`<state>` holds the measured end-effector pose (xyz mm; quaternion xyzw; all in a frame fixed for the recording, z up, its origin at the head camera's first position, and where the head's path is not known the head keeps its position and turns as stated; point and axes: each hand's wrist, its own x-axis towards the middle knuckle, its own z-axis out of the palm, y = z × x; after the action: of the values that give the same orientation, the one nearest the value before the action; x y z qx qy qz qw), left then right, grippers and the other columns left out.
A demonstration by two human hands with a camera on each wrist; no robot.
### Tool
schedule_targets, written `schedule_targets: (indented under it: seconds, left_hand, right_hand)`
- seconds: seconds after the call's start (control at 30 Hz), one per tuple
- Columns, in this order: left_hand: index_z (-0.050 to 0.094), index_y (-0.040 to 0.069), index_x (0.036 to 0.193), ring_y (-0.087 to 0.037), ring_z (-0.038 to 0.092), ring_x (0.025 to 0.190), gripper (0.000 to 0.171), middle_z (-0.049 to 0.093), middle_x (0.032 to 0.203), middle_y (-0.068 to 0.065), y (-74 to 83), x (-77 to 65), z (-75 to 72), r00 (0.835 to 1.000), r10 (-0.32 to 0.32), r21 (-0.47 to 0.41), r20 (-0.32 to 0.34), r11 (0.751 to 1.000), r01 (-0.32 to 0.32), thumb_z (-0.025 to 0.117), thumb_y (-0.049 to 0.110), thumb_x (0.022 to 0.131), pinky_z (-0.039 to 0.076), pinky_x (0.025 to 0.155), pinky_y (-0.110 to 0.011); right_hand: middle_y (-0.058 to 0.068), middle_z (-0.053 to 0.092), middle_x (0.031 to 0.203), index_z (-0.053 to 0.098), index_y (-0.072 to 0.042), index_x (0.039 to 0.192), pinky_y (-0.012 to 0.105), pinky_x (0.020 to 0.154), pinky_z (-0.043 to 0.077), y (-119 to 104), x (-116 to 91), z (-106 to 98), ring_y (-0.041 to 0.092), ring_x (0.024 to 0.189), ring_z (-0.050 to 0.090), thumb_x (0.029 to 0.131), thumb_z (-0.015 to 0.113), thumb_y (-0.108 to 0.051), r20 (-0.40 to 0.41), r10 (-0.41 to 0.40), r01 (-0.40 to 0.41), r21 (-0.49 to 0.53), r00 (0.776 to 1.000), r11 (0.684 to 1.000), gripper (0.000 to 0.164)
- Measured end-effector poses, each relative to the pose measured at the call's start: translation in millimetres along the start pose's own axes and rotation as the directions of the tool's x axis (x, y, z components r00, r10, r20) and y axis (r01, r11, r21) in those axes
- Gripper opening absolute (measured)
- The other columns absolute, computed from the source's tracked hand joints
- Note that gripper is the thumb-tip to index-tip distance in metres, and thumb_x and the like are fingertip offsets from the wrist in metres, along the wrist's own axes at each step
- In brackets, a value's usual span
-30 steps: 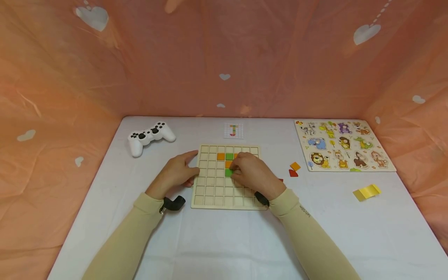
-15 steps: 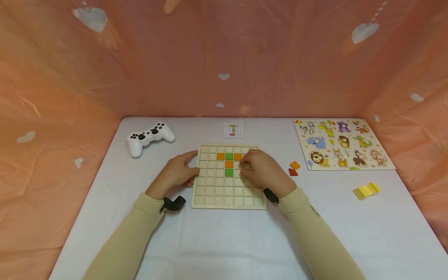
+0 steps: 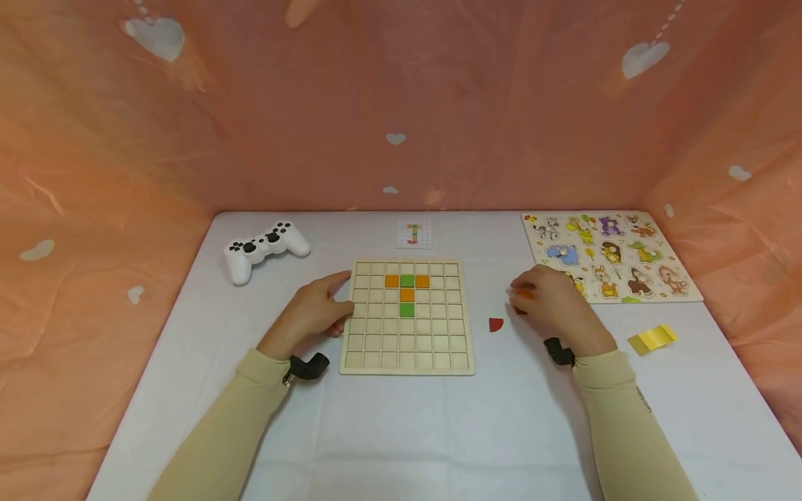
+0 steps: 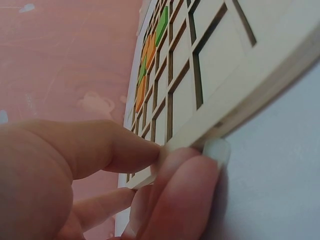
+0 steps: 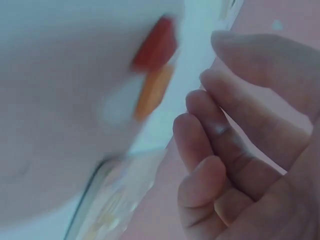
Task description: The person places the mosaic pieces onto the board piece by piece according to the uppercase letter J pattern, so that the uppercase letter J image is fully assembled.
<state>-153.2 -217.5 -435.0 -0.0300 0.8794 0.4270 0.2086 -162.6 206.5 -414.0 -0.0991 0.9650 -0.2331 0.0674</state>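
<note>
A wooden grid board (image 3: 372, 342) lies flat on the table, with orange and green square tiles (image 3: 407, 296) set in it as a T. My left hand (image 3: 313, 306) grips its left edge; the left wrist view has thumb and a curled finger right at the rim (image 4: 190, 132). Over to the right, my right hand (image 3: 557, 303) is above an orange tile (image 5: 154, 92) and a red piece (image 5: 157, 45), its fingers loosely bent with nothing between them. Another red quarter-round piece (image 3: 496, 325) lies between board and right hand.
Behind the board lies a small pattern card (image 3: 414, 235). A white game controller (image 3: 266, 249) is at back left. The animal puzzle board (image 3: 626, 261) fills the back right, partly behind my right hand, and a folded yellow paper (image 3: 653, 339) sits in front of it.
My right hand has left the grid board and moved right to the loose pieces, uncovering the right-hand red piece and the tiles on the board. The left hand stays at the edge.
</note>
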Motion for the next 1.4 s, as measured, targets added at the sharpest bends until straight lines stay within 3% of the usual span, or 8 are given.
schedule_targets:
  seconds: [0.33,0.9,1.4]
  left_hand:
    - [0.036,0.019,0.17,-0.016,0.068,0.059,0.079,0.067,0.07,-0.006,1.2,-1.4,0.7,1.0,-0.001,0.001,-0.005,1.0,0.001,0.068,0.019,0.099,0.064,0.062,-0.03]
    - [0.037,0.021,0.17,-0.015,0.067,0.059,0.078,0.067,0.07,-0.006,1.8,-1.4,2.8,1.0,-0.022,-0.02,-0.01,1.0,0.022,0.068,0.018,0.098,0.063,0.062,-0.029]
    - [0.037,0.02,0.17,-0.015,0.066,0.06,0.078,0.067,0.071,-0.006,3.2,-2.7,2.8,1.0,-0.027,-0.026,-0.01,0.999,0.027,0.068,0.017,0.099,0.062,0.061,-0.029]
  right_hand:
    - [0.017,0.073,0.117,0.081,-0.005,0.112,0.05,0.092,0.056,20,-2,-4,0.033,0.104,0.065,0.1,0.075,-0.026,-0.01,0.028,-0.028,-0.002,1.0,1.0,0.025]
    - [0.015,0.071,0.113,0.08,-0.004,0.113,0.048,0.091,0.055,24,-5,-8,0.032,0.103,0.062,0.099,0.074,-0.025,0.0,0.05,-0.05,-0.009,0.999,0.999,0.026]
    - [0.015,0.07,0.108,0.081,-0.003,0.111,0.038,0.079,0.05,23,-2,-6,0.03,0.095,0.059,0.097,0.076,-0.021,0.017,0.046,-0.046,-0.027,0.999,0.999,0.024]
